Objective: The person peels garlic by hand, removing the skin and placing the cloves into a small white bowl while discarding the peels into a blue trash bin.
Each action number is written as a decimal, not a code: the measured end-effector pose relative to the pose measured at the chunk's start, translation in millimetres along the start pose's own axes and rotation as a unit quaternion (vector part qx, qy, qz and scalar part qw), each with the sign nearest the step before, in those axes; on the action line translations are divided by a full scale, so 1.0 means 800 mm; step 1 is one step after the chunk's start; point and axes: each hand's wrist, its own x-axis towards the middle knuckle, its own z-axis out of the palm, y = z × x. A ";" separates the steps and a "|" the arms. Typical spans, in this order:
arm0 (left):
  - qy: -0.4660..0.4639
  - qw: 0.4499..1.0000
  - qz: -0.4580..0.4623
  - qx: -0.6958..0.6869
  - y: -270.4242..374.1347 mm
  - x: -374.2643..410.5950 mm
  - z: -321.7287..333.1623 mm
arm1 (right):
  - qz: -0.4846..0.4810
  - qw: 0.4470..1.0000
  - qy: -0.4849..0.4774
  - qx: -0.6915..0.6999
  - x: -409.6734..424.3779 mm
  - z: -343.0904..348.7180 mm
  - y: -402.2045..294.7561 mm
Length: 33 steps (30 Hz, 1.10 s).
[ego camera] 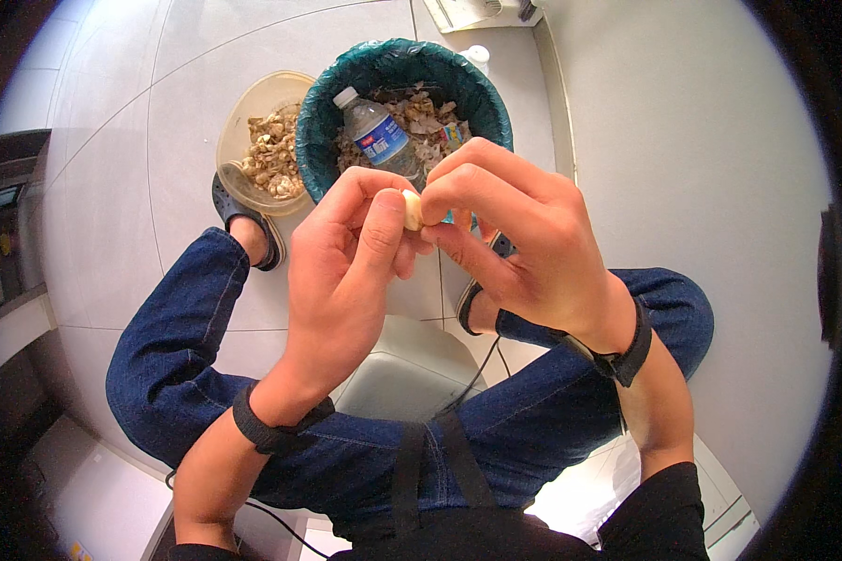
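Observation:
A small pale piece that looks like a peeled garlic clove [412, 210] is pinched between the thumb and fingers of my left hand [351, 259]. My right hand [533, 238] touches the clove's right side with its bent fingertips and thumb. Both hands are above the near rim of a round bin lined with a dark green plastic bag [313, 151]. Inside the bin lie a clear plastic bottle with a blue label [379, 133] and many papery skins and scraps [424, 116]. To its left, an oval pale plastic bowl [235, 112] holds many garlic cloves [274, 154].
My jeans-clad legs [175, 350] spread to both sides, with dark clogs [270, 242] on the tiled floor. A pale padded stool [407, 379] is between the thighs. A black cable [484, 365] runs nearby. A wall [673, 154] rises at the right; a white bottle [477, 56] stands behind the bin.

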 end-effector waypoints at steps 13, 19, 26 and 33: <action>0.004 1.000 -0.007 0.025 -0.001 0.000 0.000 | 0.003 0.999 -0.041 -0.027 -0.001 0.006 0.004; -0.015 0.999 -0.030 -0.011 0.000 0.007 -0.005 | 0.003 0.998 -0.035 -0.054 -0.002 0.006 0.004; -0.025 0.991 -0.053 -0.121 -0.002 0.007 -0.006 | 0.051 0.997 -0.001 0.059 -0.002 0.010 0.005; -0.034 0.998 -0.009 -0.043 0.011 0.005 -0.004 | 0.198 0.946 0.039 0.253 -0.001 0.013 0.004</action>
